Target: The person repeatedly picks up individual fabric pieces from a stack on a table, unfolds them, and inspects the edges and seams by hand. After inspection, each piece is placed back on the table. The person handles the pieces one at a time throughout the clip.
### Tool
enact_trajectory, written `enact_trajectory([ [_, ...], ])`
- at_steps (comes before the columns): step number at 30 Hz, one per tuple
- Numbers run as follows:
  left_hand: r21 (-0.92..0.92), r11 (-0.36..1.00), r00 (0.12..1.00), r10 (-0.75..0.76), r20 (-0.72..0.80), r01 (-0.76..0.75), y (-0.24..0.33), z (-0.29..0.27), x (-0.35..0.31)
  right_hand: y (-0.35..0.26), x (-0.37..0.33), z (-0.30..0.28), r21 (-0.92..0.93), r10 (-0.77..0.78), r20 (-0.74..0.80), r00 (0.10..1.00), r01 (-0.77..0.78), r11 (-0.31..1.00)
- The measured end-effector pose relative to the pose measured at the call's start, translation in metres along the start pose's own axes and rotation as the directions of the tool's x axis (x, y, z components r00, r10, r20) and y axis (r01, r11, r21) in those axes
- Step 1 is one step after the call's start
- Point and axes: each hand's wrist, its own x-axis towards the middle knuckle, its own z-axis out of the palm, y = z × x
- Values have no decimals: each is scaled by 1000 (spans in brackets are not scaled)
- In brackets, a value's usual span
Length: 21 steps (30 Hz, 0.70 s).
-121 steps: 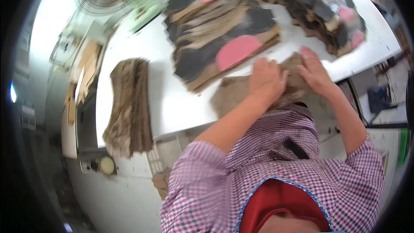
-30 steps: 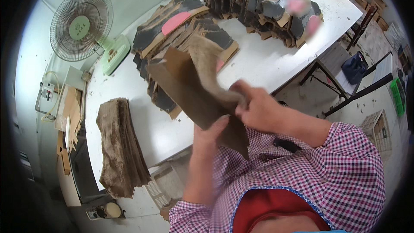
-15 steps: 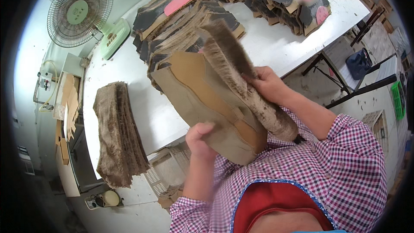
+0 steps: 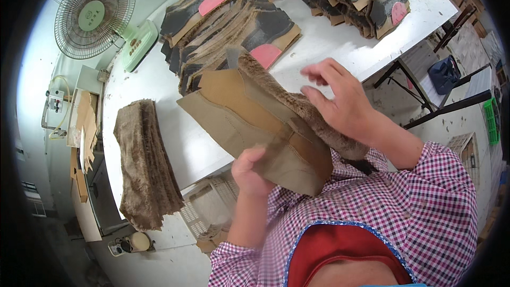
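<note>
My left hand [image 4: 251,172] grips the lower left edge of a tan and olive shoe upper piece [image 4: 255,122] with stitched seams. Its thumb lies on top while the other fingers are hidden underneath. Along the piece's right side runs a folded edge of brown fur lining [image 4: 284,93], reaching down toward my checked clothing. Just right of that fur, my right hand [image 4: 342,98] hovers with fingers partly bent and apart, holding nothing. Beyond the piece lies a fanned stack of similar shoe upper pieces [image 4: 228,26], dark and fur-edged, with pink patches.
A stack of brown fur strips [image 4: 146,165] lies on the left of the white table [image 4: 186,149]. Another row of upper pieces [image 4: 340,0] sits at the far right. A fan [image 4: 95,16] stands back left. Below the table edge is a plastic basket [image 4: 207,207]; a dark bag [image 4: 443,74] rests at right.
My right hand has let go of the fur lining and drawn slightly up and right. The raised fur flap now lies lower along the piece. My left hand keeps its grip.
</note>
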Motion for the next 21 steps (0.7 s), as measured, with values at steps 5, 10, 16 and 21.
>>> enact_trajectory([
  [5,-5,997,991,79,107,-79,-10,8,-2,-28,-16,-5,134,-25,110,994,10,991],
  [10,55,992,974,97,203,-111,-6,7,-2,-31,-9,-16,317,127,299,946,-224,922],
  [16,109,990,992,82,94,-92,-11,0,-4,-39,-13,-17,332,202,266,943,-286,899],
  [21,148,986,997,83,4,-83,-19,5,-7,-49,-19,-14,341,193,167,967,-241,909],
])
